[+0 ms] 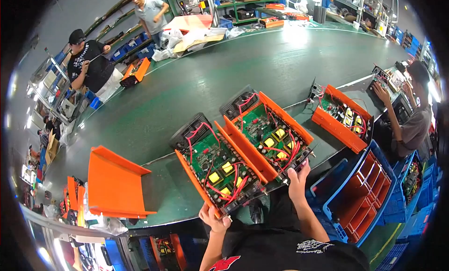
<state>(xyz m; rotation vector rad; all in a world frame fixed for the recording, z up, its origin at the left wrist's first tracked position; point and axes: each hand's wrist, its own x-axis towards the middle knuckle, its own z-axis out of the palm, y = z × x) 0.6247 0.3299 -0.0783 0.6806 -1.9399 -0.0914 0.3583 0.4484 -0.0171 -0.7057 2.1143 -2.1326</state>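
Note:
Two open orange metal cases sit side by side at the near edge of the bench, each with a green circuit board, yellow-wrapped transformers, red wires and a black end panel with a fan-like grille. My left hand (pixel 215 218) grips the near corner of the left orange case (pixel 194 177), fingers curled at its end panel. My right hand (pixel 298 179) grips the near right corner of the right orange case (pixel 250 149), thumb on top. The undersides of both cases and some fingers are hidden. An orange cover (pixel 114 184) lies to the left.
A third open orange case (pixel 339 119) stands at the right, near a co-worker (pixel 411 107). Blue crates (pixel 336 203) with orange parts stand at the lower right. Across the green bench (pixel 154 116), another worker (pixel 91 60) stands by an orange unit (pixel 135 73).

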